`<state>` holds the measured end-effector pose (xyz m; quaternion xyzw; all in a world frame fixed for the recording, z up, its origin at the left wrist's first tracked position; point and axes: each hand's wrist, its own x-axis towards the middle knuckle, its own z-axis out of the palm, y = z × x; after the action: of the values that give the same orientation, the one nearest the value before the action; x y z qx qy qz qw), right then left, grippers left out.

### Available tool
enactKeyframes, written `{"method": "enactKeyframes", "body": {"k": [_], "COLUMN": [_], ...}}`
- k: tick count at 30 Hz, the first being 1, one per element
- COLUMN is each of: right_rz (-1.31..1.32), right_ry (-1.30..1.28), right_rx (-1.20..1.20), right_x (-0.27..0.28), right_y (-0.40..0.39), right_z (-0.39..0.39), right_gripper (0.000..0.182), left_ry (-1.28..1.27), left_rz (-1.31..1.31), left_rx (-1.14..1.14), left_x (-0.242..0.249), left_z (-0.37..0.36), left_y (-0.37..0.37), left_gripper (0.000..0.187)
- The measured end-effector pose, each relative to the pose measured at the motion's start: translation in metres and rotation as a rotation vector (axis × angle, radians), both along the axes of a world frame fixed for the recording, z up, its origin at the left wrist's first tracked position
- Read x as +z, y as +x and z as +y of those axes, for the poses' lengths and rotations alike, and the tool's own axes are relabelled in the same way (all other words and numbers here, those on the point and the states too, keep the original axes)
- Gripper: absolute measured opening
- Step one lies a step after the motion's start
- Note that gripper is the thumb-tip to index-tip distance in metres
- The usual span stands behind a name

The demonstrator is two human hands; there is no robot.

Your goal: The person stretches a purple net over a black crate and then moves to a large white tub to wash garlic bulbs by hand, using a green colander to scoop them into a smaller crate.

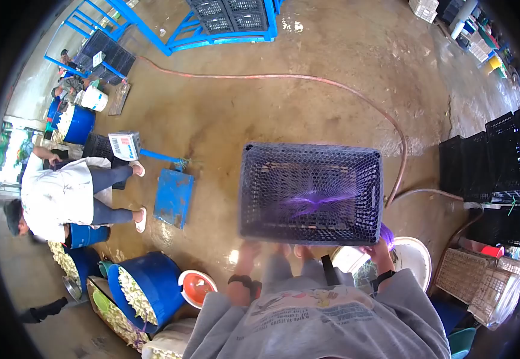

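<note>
Crate held level over a wet yard

Both hands carry a dark purple-black plastic mesh crate (311, 192) out in front of my chest, well above the wet brown concrete floor (230, 102). My left hand (249, 246) grips the near rim on its side, fingers curled under the edge and closed on the crate. My right hand (377, 245) holds the opposite near corner the same way, though the fisheye smears that corner, so I can only say the fingers seem wrapped round the rim. A strand of purple string or netting (315, 201) lies inside on the crate's base; otherwise it looks bare.

To carry this well, I judge it best to keep the rim level, both grips even, and the elbows tucked so the load stays close to the body. The floor shines with water, so short flat steps suit it. A reddish hose (356, 93) curves across the ground beyond the crate and is a tripping risk, as is the white round basin (414, 254) just beside my right wrist.

To my left sit a blue tub of pale flowers (143, 290) and a blue platform scale (173, 196). A person in a white top (56, 194) bends over near it.
</note>
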<state>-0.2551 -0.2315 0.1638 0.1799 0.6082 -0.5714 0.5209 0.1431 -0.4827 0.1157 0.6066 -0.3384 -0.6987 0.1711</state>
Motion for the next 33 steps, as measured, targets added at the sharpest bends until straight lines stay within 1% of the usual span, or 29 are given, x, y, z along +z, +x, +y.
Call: {"method": "enactKeyframes", "body": {"k": [1, 3, 5, 6, 7, 8, 11, 12, 13, 14, 15, 18, 21, 22, 25, 26, 27, 28, 29, 30, 31, 32, 33], "right_rz": [-0.024, 0.040, 0.078, 0.084, 0.093, 0.106, 0.078, 0.102, 0.065, 0.101, 0.068, 0.106, 0.109, 0.114, 0.046, 0.257, 0.489, 0.303, 0.115, 0.093, 0.313, 0.536, 0.622], "right_ry": [-0.041, -0.019, -0.028, -0.016, -0.007, -0.005, 0.008, 0.030, 0.030, -0.029, 0.031, 0.046, 0.019, 0.021, -0.047, -0.093, -0.123, -0.040, 0.040, 0.067, -0.026, -0.119, -0.136], "right_rx": [-0.008, 0.006, 0.014, 0.017, 0.021, 0.026, -0.020, 0.028, 0.008, 0.056, 0.027, 0.020, 0.063, 0.066, 0.132, 0.331, 0.497, 0.334, 0.169, 0.164, 0.352, 0.536, 0.549], "right_x": [0.000, 0.003, 0.000, 0.000, 0.006, 0.009, 0.007, 0.010, 0.014, 0.011, 0.008, -0.001, -0.016, -0.014, -0.017, -0.023, -0.016, -0.009, 0.010, 0.006, 0.001, -0.007, -0.009], "right_y": [-0.001, -0.001, -0.001, 0.001, 0.004, 0.006, 0.008, 0.009, 0.009, 0.009, 0.005, 0.004, -0.006, -0.008, -0.019, -0.023, -0.022, -0.021, -0.017, -0.020, -0.020, -0.021, -0.020], "right_z": [-0.001, -0.005, -0.003, 0.002, 0.003, 0.001, 0.002, 0.002, 0.000, 0.002, 0.002, 0.005, 0.018, 0.017, 0.023, 0.028, 0.026, 0.023, 0.009, 0.007, 0.013, 0.023, 0.021], "right_gripper": [0.023, 0.021, 0.020, 0.020, 0.020, 0.021, 0.021, 0.022, 0.022, 0.021, 0.021, 0.022, 0.023, 0.023, 0.023, 0.024, 0.025, 0.026, 0.026, 0.029, 0.029, 0.030, 0.028], "left_ry": [-0.136, -0.195, -0.036, -0.110, -0.187, -0.166, 0.060, 0.125, 0.188, 0.189, 0.191, 0.234, 0.195, 0.109, 0.227, 0.206, 0.184, 0.160, 0.134, -0.051, -0.134, -0.129, -0.121], "left_rz": [-0.049, -0.153, -0.259, -0.310, -0.359, -0.349, -0.268, -0.238, -0.229, -0.131, -0.033, -0.038, -0.124, -0.188, -0.065, -0.094, -0.101, -0.110, -0.122, -0.137, -0.260, -0.325, -0.390], "left_rx": [-0.139, -0.242, -0.177, -0.232, -0.286, -0.254, -0.067, -0.007, 0.042, 0.079, 0.112, 0.109, -0.030, -0.167, 0.075, 0.044, 0.044, 0.041, 0.036, -0.171, -0.282, -0.314, -0.347], "left_x": [-0.036, -0.046, -0.020, -0.034, -0.070, -0.063, -0.030, -0.023, -0.014, -0.017, -0.019, -0.020, -0.016, -0.007, -0.045, -0.060, -0.052, -0.042, -0.030, -0.049, -0.048, -0.069, -0.088], "left_z": [0.000, -0.004, -0.014, -0.014, -0.012, -0.013, -0.012, -0.011, -0.008, -0.011, -0.009, -0.011, -0.012, -0.013, -0.015, -0.013, -0.012, -0.007, -0.010, -0.005, -0.007, -0.006, -0.006], "left_y": [0.007, 0.005, -0.011, -0.006, 0.006, 0.003, 0.000, 0.001, 0.003, 0.006, 0.011, 0.010, -0.005, -0.014, -0.011, -0.009, -0.013, -0.014, -0.016, -0.004, -0.001, 0.009, 0.018], "left_gripper": [0.024, 0.023, 0.023, 0.022, 0.021, 0.019, 0.011, 0.009, 0.006, 0.007, 0.007, 0.013, 0.019, 0.027, 0.028, 0.030, 0.029, 0.029, 0.028, 0.028, 0.027, 0.026, 0.025]}}
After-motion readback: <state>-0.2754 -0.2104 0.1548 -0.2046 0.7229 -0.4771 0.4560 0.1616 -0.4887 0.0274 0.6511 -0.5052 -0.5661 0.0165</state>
